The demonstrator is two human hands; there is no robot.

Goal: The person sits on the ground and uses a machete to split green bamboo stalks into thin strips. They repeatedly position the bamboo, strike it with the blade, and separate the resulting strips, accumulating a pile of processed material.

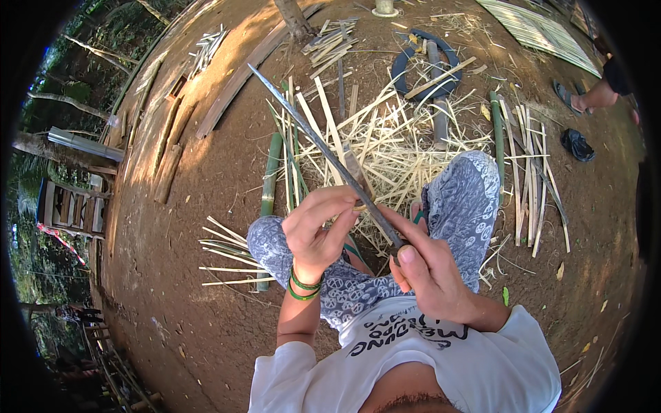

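Note:
My right hand (435,275) is closed round the near end of a machete (313,134), thumb on top. Its long dark blade slants up and away to the left, over my lap and the shavings. My left hand (317,230) is closed in a pinch beside the blade, nearer its base. Between those fingertips shows a short yellowish bit of bamboo strip (359,208), close against the blade; most of it is hidden. Beyond my hands, pale bamboo strips and shavings (392,148) lie heaped on the ground between and past my knees.
Green bamboo poles (272,172) lie beside my left knee and right of my right knee. Loose bamboo strips (530,179) lie at the right. A black ring (451,79) and a pole are beyond the heap. Another person's sandalled foot (582,102) is at the far right.

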